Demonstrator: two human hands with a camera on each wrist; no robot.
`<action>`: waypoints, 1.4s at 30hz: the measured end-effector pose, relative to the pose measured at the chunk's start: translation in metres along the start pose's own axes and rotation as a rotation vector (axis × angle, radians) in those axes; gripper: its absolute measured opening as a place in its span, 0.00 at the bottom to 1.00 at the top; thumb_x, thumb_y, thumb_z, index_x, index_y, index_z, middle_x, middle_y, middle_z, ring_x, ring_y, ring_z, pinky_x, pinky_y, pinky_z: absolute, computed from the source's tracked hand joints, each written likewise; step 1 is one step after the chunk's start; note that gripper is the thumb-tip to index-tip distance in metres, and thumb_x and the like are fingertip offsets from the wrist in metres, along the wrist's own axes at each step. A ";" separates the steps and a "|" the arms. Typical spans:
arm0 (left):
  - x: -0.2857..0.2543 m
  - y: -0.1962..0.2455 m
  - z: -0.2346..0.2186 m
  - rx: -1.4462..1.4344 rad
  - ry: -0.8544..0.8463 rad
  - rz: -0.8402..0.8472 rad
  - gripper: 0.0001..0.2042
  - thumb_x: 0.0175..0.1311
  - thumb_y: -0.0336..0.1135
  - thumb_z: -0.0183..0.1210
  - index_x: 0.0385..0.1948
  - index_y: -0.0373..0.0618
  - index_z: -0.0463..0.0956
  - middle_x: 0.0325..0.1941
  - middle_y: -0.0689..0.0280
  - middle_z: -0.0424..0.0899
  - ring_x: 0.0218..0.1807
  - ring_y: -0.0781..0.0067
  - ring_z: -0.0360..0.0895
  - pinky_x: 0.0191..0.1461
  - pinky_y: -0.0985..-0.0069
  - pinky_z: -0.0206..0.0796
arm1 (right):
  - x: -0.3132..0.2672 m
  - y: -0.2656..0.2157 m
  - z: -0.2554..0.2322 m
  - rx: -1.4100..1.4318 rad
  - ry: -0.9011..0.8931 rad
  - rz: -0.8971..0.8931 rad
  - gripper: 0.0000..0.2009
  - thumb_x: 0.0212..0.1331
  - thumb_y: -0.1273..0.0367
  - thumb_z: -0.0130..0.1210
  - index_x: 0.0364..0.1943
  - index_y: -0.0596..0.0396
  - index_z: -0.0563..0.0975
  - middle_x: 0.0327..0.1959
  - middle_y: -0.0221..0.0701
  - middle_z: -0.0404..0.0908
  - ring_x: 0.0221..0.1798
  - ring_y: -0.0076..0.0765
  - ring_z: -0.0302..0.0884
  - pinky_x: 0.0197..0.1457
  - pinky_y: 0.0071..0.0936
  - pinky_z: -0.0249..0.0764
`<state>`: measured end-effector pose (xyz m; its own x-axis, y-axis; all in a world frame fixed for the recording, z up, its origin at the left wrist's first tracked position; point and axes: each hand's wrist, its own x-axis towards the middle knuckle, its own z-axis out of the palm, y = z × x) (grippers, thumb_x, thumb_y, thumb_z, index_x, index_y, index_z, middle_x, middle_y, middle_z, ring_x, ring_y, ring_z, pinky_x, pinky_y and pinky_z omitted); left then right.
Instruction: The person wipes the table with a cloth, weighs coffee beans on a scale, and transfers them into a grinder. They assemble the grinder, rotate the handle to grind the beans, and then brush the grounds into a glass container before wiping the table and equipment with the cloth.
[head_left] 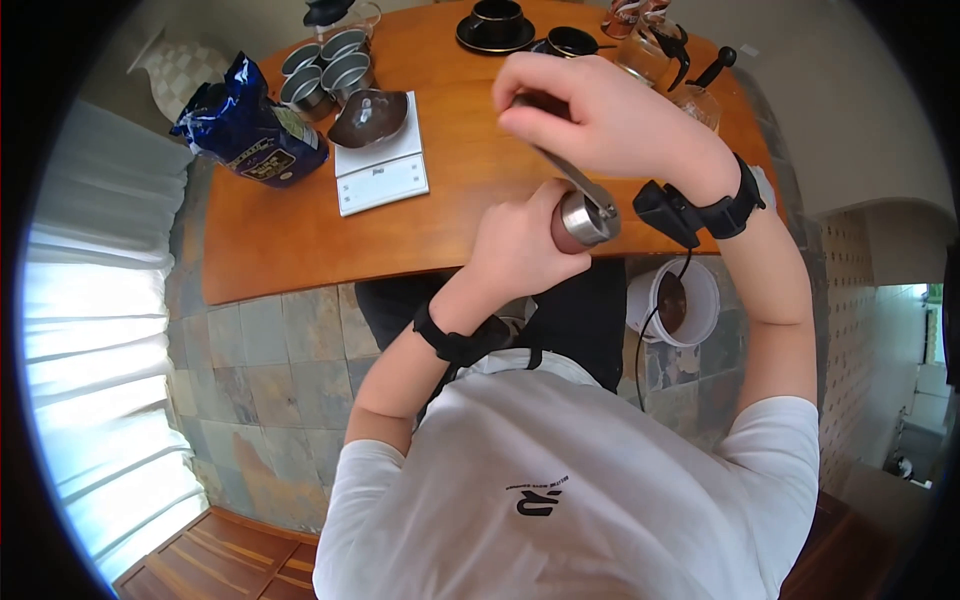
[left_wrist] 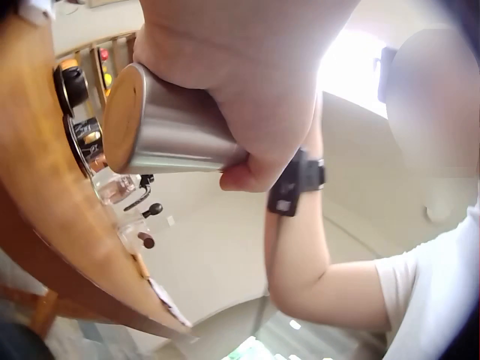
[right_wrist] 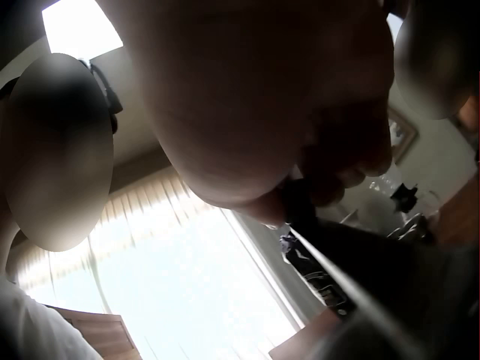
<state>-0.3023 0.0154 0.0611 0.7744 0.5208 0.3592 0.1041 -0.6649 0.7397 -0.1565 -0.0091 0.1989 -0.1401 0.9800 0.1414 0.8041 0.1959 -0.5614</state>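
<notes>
My left hand (head_left: pixel 515 245) grips the body of a silver hand coffee grinder (head_left: pixel 588 218), held tilted over the table's front edge. In the left wrist view the grinder's smooth metal cup (left_wrist: pixel 187 127) shows below the palm, thumb and fingers wrapped round it. From its top a metal crank handle (head_left: pixel 578 178) runs up to my right hand (head_left: pixel 600 110). Those fingers curl round the dark knob (right_wrist: pixel 298 204) at the crank's end, seen dimly in the right wrist view. The inside of the grinder is hidden.
Left on the wooden table (head_left: pixel 470 210) are a blue coffee bag (head_left: pixel 265 140), a white scale (head_left: pixel 385 185) bearing a dark bowl (head_left: pixel 370 120), and several metal tins (head_left: pixel 347 75). Black cups (head_left: pixel 497 20) and a glass pot (head_left: pixel 645 55) stand farther back. A white bucket (head_left: pixel 705 300) is below.
</notes>
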 end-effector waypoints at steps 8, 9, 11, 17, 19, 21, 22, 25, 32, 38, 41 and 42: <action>0.003 -0.039 -0.013 -0.039 -0.249 0.013 0.26 0.38 0.38 0.70 0.45 0.46 0.75 0.34 0.56 0.85 0.38 0.50 0.83 0.43 0.62 0.75 | 0.008 0.086 0.028 0.260 0.054 0.060 0.10 0.68 0.68 0.50 0.38 0.60 0.80 0.28 0.26 0.79 0.32 0.19 0.72 0.37 0.21 0.69; 0.005 -0.039 -0.015 -0.154 -0.210 -0.024 0.26 0.38 0.37 0.70 0.45 0.45 0.76 0.36 0.55 0.85 0.39 0.51 0.83 0.45 0.64 0.75 | 0.011 0.096 0.028 0.247 0.063 0.080 0.11 0.68 0.67 0.50 0.35 0.61 0.79 0.28 0.26 0.79 0.33 0.18 0.72 0.38 0.20 0.70; 0.015 -0.041 -0.025 -0.312 -0.096 -0.164 0.26 0.40 0.34 0.67 0.47 0.43 0.76 0.39 0.55 0.84 0.42 0.54 0.83 0.50 0.67 0.73 | 0.018 0.130 0.032 0.263 0.097 0.116 0.12 0.68 0.67 0.49 0.33 0.61 0.78 0.27 0.26 0.79 0.32 0.19 0.72 0.37 0.20 0.69; 0.084 -0.076 -0.047 -0.122 0.212 -0.330 0.26 0.40 0.37 0.68 0.47 0.41 0.75 0.40 0.54 0.85 0.44 0.53 0.83 0.50 0.67 0.74 | 0.013 0.144 0.046 0.632 0.294 0.286 0.10 0.66 0.70 0.47 0.32 0.60 0.77 0.20 0.22 0.71 0.25 0.15 0.65 0.29 0.20 0.65; 0.099 -0.076 -0.046 -0.087 0.217 -0.391 0.24 0.41 0.34 0.66 0.46 0.40 0.74 0.41 0.57 0.84 0.43 0.63 0.82 0.50 0.70 0.73 | 0.012 0.139 0.055 0.676 0.395 0.219 0.08 0.66 0.73 0.47 0.40 0.60 0.79 0.21 0.22 0.72 0.24 0.16 0.66 0.28 0.19 0.64; 0.107 -0.090 -0.034 -0.066 0.233 -0.388 0.26 0.41 0.36 0.67 0.47 0.42 0.74 0.41 0.55 0.85 0.44 0.56 0.83 0.49 0.67 0.74 | 0.006 0.126 0.060 0.497 0.490 0.096 0.13 0.63 0.76 0.49 0.50 0.58 0.78 0.21 0.26 0.75 0.23 0.19 0.68 0.28 0.20 0.66; 0.109 -0.096 -0.026 -0.048 0.246 -0.389 0.27 0.41 0.38 0.68 0.49 0.44 0.74 0.41 0.53 0.85 0.45 0.50 0.83 0.49 0.65 0.75 | 0.005 0.110 0.061 0.394 0.535 0.071 0.14 0.62 0.75 0.51 0.51 0.56 0.77 0.20 0.31 0.76 0.21 0.24 0.72 0.28 0.24 0.69; 0.114 -0.088 -0.020 0.004 0.193 -0.417 0.27 0.43 0.40 0.70 0.49 0.46 0.74 0.41 0.53 0.86 0.45 0.49 0.83 0.49 0.64 0.75 | 0.013 0.097 0.078 -0.030 0.728 -0.145 0.04 0.55 0.70 0.61 0.34 0.48 0.79 0.19 0.33 0.78 0.20 0.40 0.78 0.23 0.32 0.72; 0.106 -0.100 -0.022 -0.048 0.114 -0.419 0.30 0.43 0.44 0.73 0.51 0.45 0.75 0.44 0.56 0.86 0.48 0.52 0.84 0.51 0.67 0.74 | 0.007 0.077 0.058 -0.028 0.462 -0.007 0.03 0.56 0.69 0.62 0.31 0.52 0.82 0.19 0.33 0.77 0.20 0.41 0.75 0.24 0.30 0.69; 0.105 -0.109 -0.013 -0.333 0.126 -0.340 0.23 0.45 0.36 0.71 0.46 0.41 0.76 0.44 0.60 0.86 0.46 0.66 0.83 0.52 0.71 0.73 | 0.007 0.077 0.028 0.115 0.394 0.103 0.06 0.59 0.68 0.60 0.36 0.56 0.81 0.22 0.38 0.78 0.22 0.46 0.75 0.26 0.32 0.70; 0.103 -0.119 -0.016 -0.610 0.038 -0.341 0.24 0.44 0.30 0.69 0.47 0.41 0.75 0.38 0.65 0.83 0.40 0.72 0.80 0.47 0.74 0.73 | 0.008 0.071 0.023 0.167 0.409 0.142 0.09 0.60 0.67 0.58 0.40 0.57 0.82 0.26 0.41 0.81 0.27 0.46 0.78 0.31 0.33 0.73; 0.101 -0.118 -0.022 -0.747 -0.013 -0.358 0.25 0.43 0.29 0.68 0.48 0.41 0.74 0.36 0.66 0.81 0.38 0.73 0.79 0.45 0.75 0.72 | 0.009 0.069 0.022 0.205 0.375 0.178 0.10 0.60 0.67 0.57 0.40 0.58 0.82 0.31 0.44 0.83 0.34 0.49 0.82 0.36 0.36 0.78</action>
<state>-0.2505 0.1582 0.0230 0.7809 0.6241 0.0264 -0.0925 0.0737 0.9930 -0.1147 0.0140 0.1433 0.2387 0.9261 0.2920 0.6604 0.0656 -0.7480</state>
